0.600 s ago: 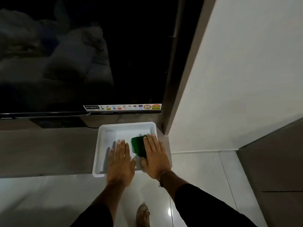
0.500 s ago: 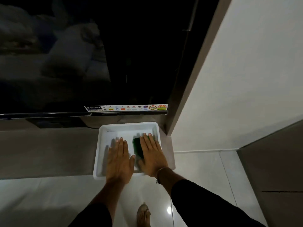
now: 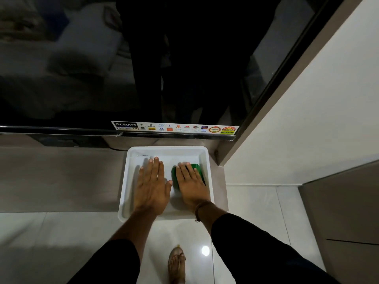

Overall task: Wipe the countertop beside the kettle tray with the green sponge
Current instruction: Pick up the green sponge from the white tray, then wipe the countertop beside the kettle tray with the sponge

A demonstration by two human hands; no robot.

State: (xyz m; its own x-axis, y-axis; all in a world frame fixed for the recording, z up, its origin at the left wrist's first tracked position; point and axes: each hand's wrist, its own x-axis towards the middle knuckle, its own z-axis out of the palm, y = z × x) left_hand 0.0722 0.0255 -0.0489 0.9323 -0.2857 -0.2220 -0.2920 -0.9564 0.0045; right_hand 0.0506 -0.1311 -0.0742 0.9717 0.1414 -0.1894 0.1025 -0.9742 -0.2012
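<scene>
Left hand (image 3: 151, 187) flat, fingers together, palm down in white tray (image 3: 124, 181) — likely bracing it — right hand (image 3: 191, 184) just beside, pressed flat on green sponge (image 3: 196, 168) under its fingers, countertop (image 3: 61, 177) further left unwiped.

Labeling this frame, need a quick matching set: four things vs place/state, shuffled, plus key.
Things:
1. green sponge
2. left hand
3. white tray
4. sticker strip

Places/states:
A. along the TV's bottom edge
B. flat on the tray floor, holding nothing
C. on the countertop below the TV
D. pressed under the right hand

Pairs: 1-D, 2-B, 3-C, 4-A
</scene>
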